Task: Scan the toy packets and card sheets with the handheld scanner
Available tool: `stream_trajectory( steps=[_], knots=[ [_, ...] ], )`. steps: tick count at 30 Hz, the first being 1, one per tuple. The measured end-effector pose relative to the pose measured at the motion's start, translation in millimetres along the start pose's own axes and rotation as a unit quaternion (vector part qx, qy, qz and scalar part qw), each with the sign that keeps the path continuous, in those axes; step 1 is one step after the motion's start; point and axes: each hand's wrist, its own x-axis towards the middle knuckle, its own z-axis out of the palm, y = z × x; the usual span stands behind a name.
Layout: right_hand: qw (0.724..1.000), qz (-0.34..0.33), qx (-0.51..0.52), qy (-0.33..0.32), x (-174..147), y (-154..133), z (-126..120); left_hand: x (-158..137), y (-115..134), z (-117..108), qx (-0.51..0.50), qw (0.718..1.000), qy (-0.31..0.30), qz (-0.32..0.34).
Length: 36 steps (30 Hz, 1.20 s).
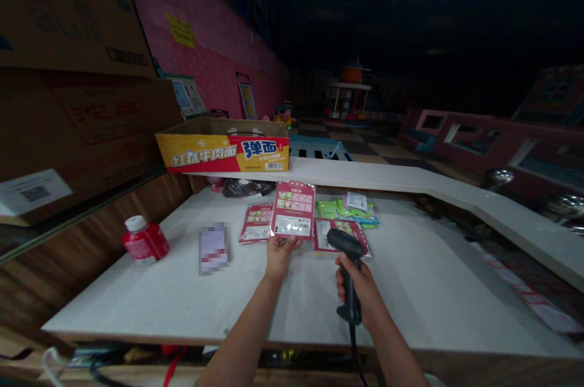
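Near the middle of the white desk, my left hand [279, 256] grips the lower edge of a red plastic-wrapped packet [294, 207], which is tipped up with its printed label side showing. In my right hand [360, 283] is a black barcode scanner [347, 259], its cable running down off the desk's front edge. The scanner's head covers part of another red packet [323, 232] lying flat. A further red packet [256, 223] rests just left of the held one. Behind, several small green packets [328, 209] lie in a loose pile.
A red bottle with a white cap [145, 240] and a blurred-out flat item [213, 248] are on the desk's left. An open yellow-and-red carton [223, 153] sits on the raised ledge [365, 173]. Large cardboard boxes [82, 107] are stacked at the left.
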Motion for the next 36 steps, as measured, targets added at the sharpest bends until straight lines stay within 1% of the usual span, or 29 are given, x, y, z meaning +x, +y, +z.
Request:
stream_trajectory(
  steps=[2,5,7,9,11,12,13,15,18,20,22,25,29,31,33,34,35,36],
  knots=[
    [0.999,0.004,0.036,0.012,4.8,-1.5,-16.3,-1.2,0.8,0.8,0.001,1.0,0.008,-0.004],
    [0.99,0.02,0.137,0.025,10.3,-3.6,-53.1,-3.6,2.5,2.0,0.005,1.0,0.023,-0.011],
    [0.97,0.031,0.241,-0.011,11.2,-2.7,-80.0,-4.8,3.5,2.5,0.005,1.0,0.027,-0.014],
    [0.941,0.029,0.336,-0.029,10.4,0.8,-102.8,-5.3,4.2,2.9,0.0,1.0,0.026,-0.017],
    [0.921,0.019,0.387,-0.031,9.6,6.1,-117.7,-5.2,5.0,3.7,-0.008,0.999,0.025,-0.018],
    [0.917,0.011,0.399,-0.031,9.6,8.8,-121.9,-5.2,5.3,4.2,-0.011,0.999,0.026,-0.017],
    [0.915,0.004,0.401,-0.032,10.1,11.2,-124.4,-5.3,5.8,4.7,-0.014,0.999,0.028,-0.016],
    [0.922,0.002,0.386,-0.037,12.3,14.6,-125.3,-6.3,6.8,5.5,-0.015,0.999,0.039,-0.015],
    [0.931,0.024,0.361,-0.04,16.4,15.9,-124.0,-9.2,10.3,3.1,-0.011,0.996,0.086,-0.017],
    [0.926,0.039,0.373,-0.042,18.0,15.7,-124.5,-10.6,15.0,-2.4,-0.013,0.992,0.127,-0.012],
    [0.915,0.049,0.399,-0.044,18.2,15.6,-126.0,-9.8,22.4,-10.1,-0.012,0.988,0.155,-0.002],
    [0.901,0.057,0.427,-0.047,17.1,16.0,-127.9,-4.2,36.0,-22.3,0.006,0.986,0.169,-0.005],
    [0.906,0.054,0.417,-0.047,15.2,16.1,-127.5,2.2,49.7,-35.2,0.046,0.984,0.173,-0.028],
    [0.911,0.051,0.406,-0.045,14.6,15.7,-126.7,0.9,53.7,-40.6,0.104,0.979,0.169,-0.048],
    [0.915,0.049,0.398,-0.042,14.2,15.2,-126.0,-3.4,57.8,-44.8,0.218,0.959,0.172,-0.057],
    [0.915,0.049,0.398,-0.04,14.1,15.0,-125.8,-6.2,60.3,-45.9,0.292,0.94,0.173,-0.045],
    [0.914,0.05,0.401,-0.037,14.1,14.9,-125.7,-9.1,63.0,-46.1,0.369,0.913,0.171,-0.02],
    [0.913,0.051,0.403,-0.035,14.1,14.8,-125.6,-11.7,66.0,-45.4,0.443,0.881,0.164,0.015]
  ],
)
